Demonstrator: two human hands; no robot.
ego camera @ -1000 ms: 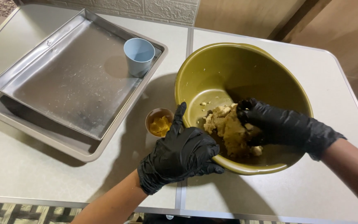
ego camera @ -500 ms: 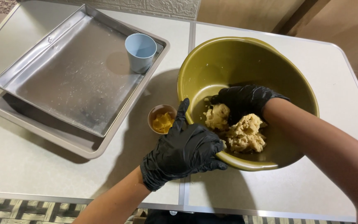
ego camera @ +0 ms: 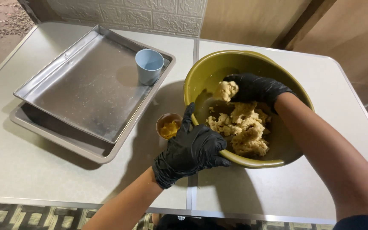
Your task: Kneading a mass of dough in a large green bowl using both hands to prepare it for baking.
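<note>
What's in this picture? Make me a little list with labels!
left hand: black glove, gripping the near rim of the bowl
right hand: black glove, inside the bowl, holding a lump of dough
bowl: olive green, round
dough: pale, crumbly, in the bowl
small cup: yellow stuff inside, beside the bowl
trays: two metal ones, stacked
blue cup: upright on the top tray
table: light grey
</note>
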